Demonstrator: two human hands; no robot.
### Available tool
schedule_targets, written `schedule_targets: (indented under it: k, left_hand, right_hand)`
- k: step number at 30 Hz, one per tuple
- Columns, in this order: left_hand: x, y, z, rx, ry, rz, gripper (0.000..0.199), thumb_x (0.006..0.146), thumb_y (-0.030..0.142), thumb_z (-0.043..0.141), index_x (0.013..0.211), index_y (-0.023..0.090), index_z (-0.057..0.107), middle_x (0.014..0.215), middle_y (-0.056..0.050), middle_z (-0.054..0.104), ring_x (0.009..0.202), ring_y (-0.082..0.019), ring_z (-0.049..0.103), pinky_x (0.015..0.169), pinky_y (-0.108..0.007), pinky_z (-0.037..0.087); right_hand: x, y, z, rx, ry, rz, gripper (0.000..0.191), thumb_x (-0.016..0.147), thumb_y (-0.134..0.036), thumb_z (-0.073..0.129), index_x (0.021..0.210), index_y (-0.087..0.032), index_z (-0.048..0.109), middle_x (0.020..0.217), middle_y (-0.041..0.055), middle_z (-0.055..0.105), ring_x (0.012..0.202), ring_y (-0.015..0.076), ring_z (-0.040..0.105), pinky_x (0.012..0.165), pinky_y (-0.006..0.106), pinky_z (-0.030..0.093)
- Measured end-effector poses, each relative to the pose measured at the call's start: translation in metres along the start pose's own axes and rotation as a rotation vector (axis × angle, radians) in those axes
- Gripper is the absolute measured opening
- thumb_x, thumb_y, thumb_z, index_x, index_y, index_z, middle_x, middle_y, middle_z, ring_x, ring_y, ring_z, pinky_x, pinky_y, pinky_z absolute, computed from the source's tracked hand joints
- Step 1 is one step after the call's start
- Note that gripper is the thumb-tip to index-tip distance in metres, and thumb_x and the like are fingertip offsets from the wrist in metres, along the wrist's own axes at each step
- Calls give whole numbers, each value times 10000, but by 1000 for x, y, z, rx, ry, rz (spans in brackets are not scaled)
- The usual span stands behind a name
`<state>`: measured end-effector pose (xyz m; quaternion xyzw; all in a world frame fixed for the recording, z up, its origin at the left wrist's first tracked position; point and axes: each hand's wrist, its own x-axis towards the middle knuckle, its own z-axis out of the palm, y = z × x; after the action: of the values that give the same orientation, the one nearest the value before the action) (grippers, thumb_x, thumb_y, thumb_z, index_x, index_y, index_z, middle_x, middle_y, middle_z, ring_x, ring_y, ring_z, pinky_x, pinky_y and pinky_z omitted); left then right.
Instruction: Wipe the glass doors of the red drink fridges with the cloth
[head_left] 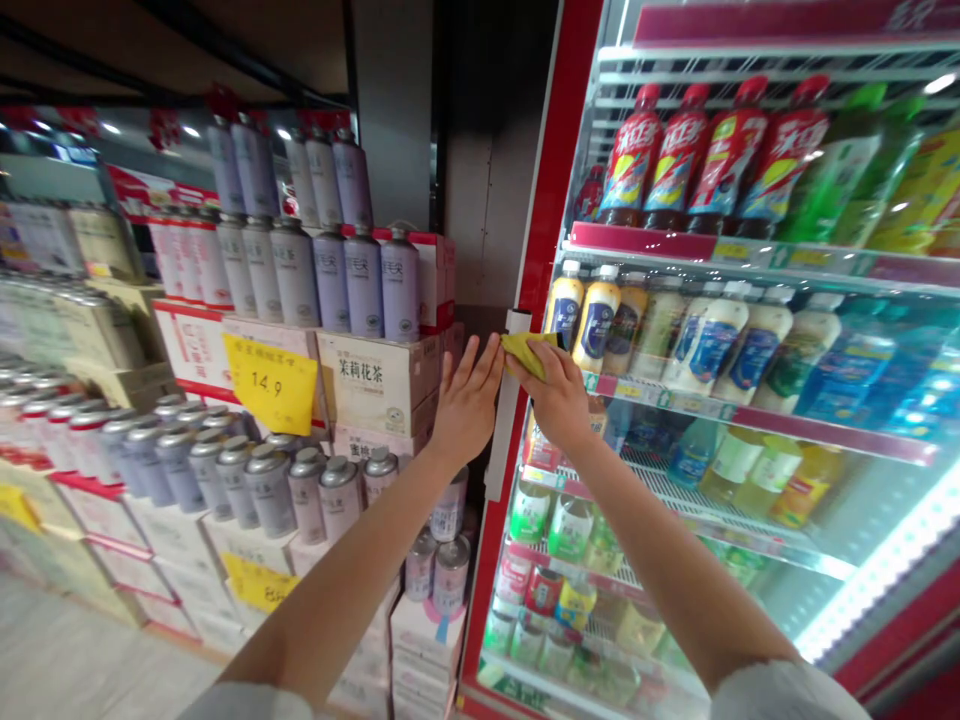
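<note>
My right hand holds a folded yellow cloth against the upper part of a pale vertical door handle. The handle runs along the red frame of a glass-door drinks cooler. On the handle's left side, my left hand is raised with its fingers stretched out, fingertips close to the cloth's left edge. Nothing is held in it. Part of the handle is hidden behind my hands.
Bottles and cans fill the cooler shelves at right. At left, grey and purple canisters stand stacked on cartons, with yellow price signs. More canisters stand low beside the cooler.
</note>
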<state>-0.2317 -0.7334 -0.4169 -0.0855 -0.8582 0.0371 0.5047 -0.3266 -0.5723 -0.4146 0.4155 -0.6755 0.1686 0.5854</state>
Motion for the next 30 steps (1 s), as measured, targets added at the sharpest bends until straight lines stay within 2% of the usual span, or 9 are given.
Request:
schedule_targets:
  k: [6, 12, 16, 19, 21, 23, 26, 28, 30]
  left_hand:
    - [-76, 9, 25, 12, -169, -39, 697, 891, 52, 343, 1580, 150, 329, 1663, -76, 316, 1585, -220, 139, 1299, -540, 88]
    - [-158, 34, 50, 46, -316, -119, 697, 876, 51, 358, 1565, 148, 366, 1660, -76, 301, 1572, -240, 197, 1294, -556, 134]
    - [-193, 48, 61, 76, -370, -195, 665, 885, 52, 343, 1540, 143, 417, 1646, -84, 318, 1558, -257, 243, 1278, -561, 201]
    - [-205, 49, 61, 60, -394, -167, 691, 882, 47, 343, 1564, 156, 373, 1646, -87, 317, 1557, -264, 242, 1263, -558, 250]
    - [-208, 49, 58, 21, -382, -134, 722, 889, 44, 345, 1598, 164, 290, 1655, -90, 301, 1559, -258, 233, 1261, -524, 274]
    - [-207, 50, 55, -49, -336, -114, 746, 912, 49, 340, 1628, 169, 167, 1668, -92, 280, 1561, -245, 222, 1259, -474, 294]
    - [-197, 60, 51, -219, -237, -135, 734, 979, 107, 321, 1637, 194, 6, 1685, -98, 250, 1560, -227, 221, 1248, -421, 322]
    - [-182, 70, 51, -372, -194, -144, 722, 1012, 161, 327, 1635, 221, -33, 1691, -101, 236, 1557, -221, 236, 1242, -409, 335]
    - [-163, 80, 51, -531, -160, -129, 727, 1026, 216, 365, 1635, 237, -31, 1697, -111, 214, 1558, -234, 237, 1243, -426, 334]
  right_hand:
    - [-79, -36, 15, 49, -90, 24, 465, 970, -139, 573, 1384, -339, 638, 1431, 77, 559, 1333, 263, 465, 1169, 439, 427]
    - [-165, -76, 33, 104, -172, 69, 483, 948, -138, 603, 1387, -337, 637, 1376, 91, 592, 1302, 271, 502, 1114, 427, 491]
    - [-200, -93, 39, 164, -199, 118, 497, 952, -139, 580, 1402, -346, 619, 1374, 87, 584, 1300, 267, 520, 1091, 442, 526]
    - [-209, -96, 34, 217, -254, 150, 488, 952, -147, 576, 1383, -369, 632, 1364, 84, 596, 1286, 265, 534, 1069, 445, 543]
    - [-209, -94, 28, 260, -291, 175, 475, 944, -131, 570, 1350, -359, 660, 1365, 86, 603, 1278, 262, 545, 1065, 435, 539]
    - [-207, -89, 20, 328, -276, 234, 471, 945, -101, 515, 1328, -324, 678, 1385, 97, 600, 1283, 256, 556, 1071, 434, 527]
    - [-199, -78, 8, 476, -91, 453, 425, 971, -138, 448, 1294, -278, 687, 1369, 111, 626, 1286, 265, 571, 1085, 481, 500]
    - [-189, -69, 0, 604, 8, 670, 362, 979, -232, 503, 1296, -271, 674, 1326, 105, 663, 1272, 280, 584, 1089, 509, 482]
    - [-174, -60, -7, 773, 35, 889, 403, 938, -334, 616, 1334, -259, 634, 1279, 97, 692, 1236, 284, 609, 1080, 501, 484]
